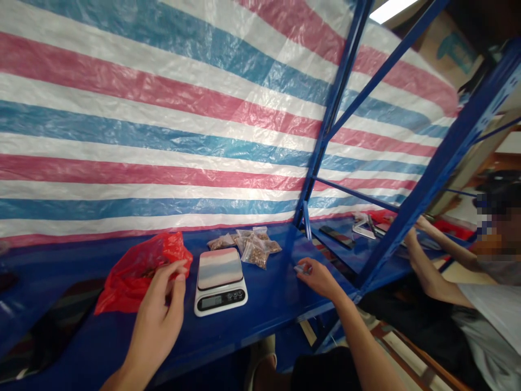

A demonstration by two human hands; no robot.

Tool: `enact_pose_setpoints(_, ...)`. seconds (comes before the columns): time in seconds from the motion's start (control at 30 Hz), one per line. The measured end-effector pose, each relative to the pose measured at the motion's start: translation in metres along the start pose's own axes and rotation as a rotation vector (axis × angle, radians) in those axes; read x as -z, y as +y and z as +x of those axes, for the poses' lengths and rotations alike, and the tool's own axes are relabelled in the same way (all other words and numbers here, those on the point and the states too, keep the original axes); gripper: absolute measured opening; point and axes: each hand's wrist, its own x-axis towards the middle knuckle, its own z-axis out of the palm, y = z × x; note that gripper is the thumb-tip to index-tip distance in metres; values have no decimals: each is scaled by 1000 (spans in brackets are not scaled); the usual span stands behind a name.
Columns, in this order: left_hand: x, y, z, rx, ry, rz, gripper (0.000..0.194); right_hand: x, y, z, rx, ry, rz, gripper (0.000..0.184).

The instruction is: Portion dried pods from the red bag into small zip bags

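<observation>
My left hand point(161, 307) is in front of the red plastic bag point(126, 271), its thumb apart from the fingers and nothing visible between them. The bag lies open, with small dark brown pieces inside, partly hidden by my fingers. To the right of that hand stands a white digital kitchen scale point(220, 269) with a bare metal plate; its display is hard to read. My right hand point(319, 278), near the table's right end, pinches a small clear plastic bag point(302, 268). Several zip bags of brown pieces point(255, 251) are heaped behind the scale.
The blue table point(264, 304) backs onto a striped plastic sheet point(163, 136). Blue metal posts point(431, 168) rise at the right. Beyond them a co-worker's arms point(427, 271) reach over another blue surface holding a dark phone-like slab point(337, 237).
</observation>
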Motion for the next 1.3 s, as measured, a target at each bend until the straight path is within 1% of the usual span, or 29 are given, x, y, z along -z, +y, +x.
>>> enact_pose_setpoints(0.13,2,-1,-16,-134,-87,117,30,6,-7,0,14,-8,50,26)
enact_pose_setpoints(0.2,4,5,-28,-188,-151,194,27,9,-21,1,31,5,134,31)
enact_pose_setpoints(0.23,4,10,-33,-217,-164,234,26,9,-34,1,43,40,259,36)
enact_pose_setpoints(0.3,0,25,-39,-232,-139,340,31,4,-68,-1,75,46,513,42)
enact_pose_setpoints(0.33,-4,33,-39,-286,-133,385,40,-1,-89,-5,91,47,608,42)
enact_pose_setpoints(0.37,-9,41,-37,-333,-145,420,53,-7,-111,-10,123,14,672,40)
enact_pose_setpoints(0.4,-13,47,-33,-378,-166,441,69,-14,-135,-16,174,-37,718,38)
enact_pose_setpoints(0.43,-18,51,-28,-396,-185,450,83,-22,-158,-23,229,-89,752,35)
enact_pose_setpoints(0.47,-22,54,-22,-413,-200,448,88,-30,-179,-31,278,-144,769,31)
enact_pose_setpoints(0.53,-25,53,-11,-411,-190,433,80,-45,-214,-45,323,-180,763,25)
enact_pose_setpoints(0.6,-25,45,-3,-394,-161,409,66,-58,-235,-52,297,-166,779,26)
enact_pose_setpoints(0.67,-23,36,1,-375,-145,381,59,-67,-243,-54,236,-179,819,31)
enact_pose_setpoints(0.73,-21,27,4,-348,-165,344,58,-71,-245,-53,164,-217,874,36)
enact_pose_setpoints(0.8,-19,20,7,-322,-219,303,59,-71,-244,-52,96,-246,929,39)
enact_pose_setpoints(0.87,-17,15,10,-325,-301,271,61,-68,-244,-52,30,-262,971,42)
enact_pose_setpoints(1.0,-7,7,21,-435,-483,286,69,-63,-239,-53,-82,-356,1010,45)
enact_pose_setpoints(1.1,4,2,28,-507,-566,349,63,-65,-229,-54,-99,-409,1012,49)
enact_pose_setpoints(1.17,9,1,31,-520,-607,380,60,-68,-222,-54,-94,-413,998,51)
enact_pose_setpoints(1.2,10,1,32,-520,-627,389,60,-70,-220,-54,-94,-395,985,51)
enact_pose_setpoints(1.3,12,2,31,-507,-666,399,62,-76,-220,-54,-80,-286,932,47)
